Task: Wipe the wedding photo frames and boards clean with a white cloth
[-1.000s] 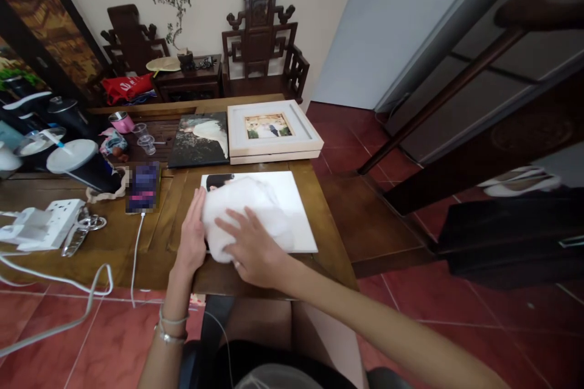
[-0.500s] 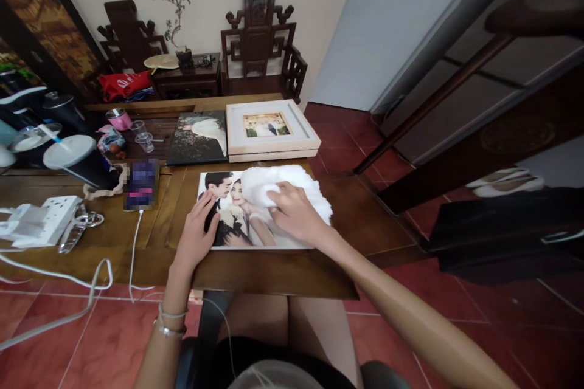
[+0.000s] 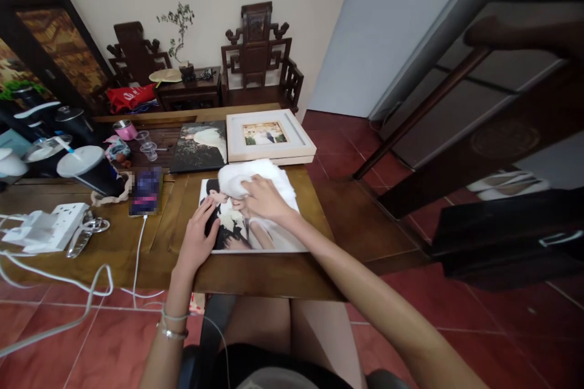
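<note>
Your left hand lies spread on the photo panel, likely steadying it; your right hand grips the white cloth.

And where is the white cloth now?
In the head view's centre, the white cloth is under the right hand, over the far edge of the photo panel.

A bunched white cloth partly covers a flat-lying photo print

No text can be read for certain. The red bag carries white marks too small to make out; the phone's screen is blurred; the dark wood's round carving is too faint.
</note>
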Action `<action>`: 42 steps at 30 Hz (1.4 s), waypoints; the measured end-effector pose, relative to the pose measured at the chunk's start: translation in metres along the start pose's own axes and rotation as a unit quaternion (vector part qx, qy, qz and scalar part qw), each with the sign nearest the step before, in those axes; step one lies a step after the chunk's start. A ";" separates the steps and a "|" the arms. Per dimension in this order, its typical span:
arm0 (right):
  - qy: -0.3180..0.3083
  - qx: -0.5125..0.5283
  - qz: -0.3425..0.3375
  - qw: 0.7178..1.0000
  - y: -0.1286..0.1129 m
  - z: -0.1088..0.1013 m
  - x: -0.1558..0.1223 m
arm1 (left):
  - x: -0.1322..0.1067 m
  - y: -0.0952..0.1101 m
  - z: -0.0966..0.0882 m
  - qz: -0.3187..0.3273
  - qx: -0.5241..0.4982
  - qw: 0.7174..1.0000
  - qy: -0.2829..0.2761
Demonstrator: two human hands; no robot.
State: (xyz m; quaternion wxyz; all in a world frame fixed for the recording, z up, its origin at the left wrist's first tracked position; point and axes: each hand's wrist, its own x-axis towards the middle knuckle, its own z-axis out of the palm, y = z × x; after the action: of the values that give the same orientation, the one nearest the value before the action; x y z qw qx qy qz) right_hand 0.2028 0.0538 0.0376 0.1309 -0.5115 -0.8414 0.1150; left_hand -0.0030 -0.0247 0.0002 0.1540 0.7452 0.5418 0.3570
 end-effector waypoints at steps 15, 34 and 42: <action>0.012 0.064 -0.101 0.993 -0.032 -0.015 -0.170 | -0.003 0.000 0.002 -0.005 0.000 1.000 0.002; 0.057 0.016 -0.059 0.997 -0.015 0.011 -0.099 | -0.002 0.002 0.000 -0.003 0.014 1.000 -0.002; -0.039 0.078 -0.136 0.987 -0.027 -0.027 -0.162 | -0.002 0.000 0.003 0.017 0.002 1.000 0.001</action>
State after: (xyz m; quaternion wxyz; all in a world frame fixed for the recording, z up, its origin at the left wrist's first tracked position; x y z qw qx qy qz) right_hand 0.2610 -0.1015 0.0551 0.1520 -0.3758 -0.8959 0.1816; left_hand -0.0013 -0.0263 -0.0026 0.1459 0.7546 0.5296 0.3589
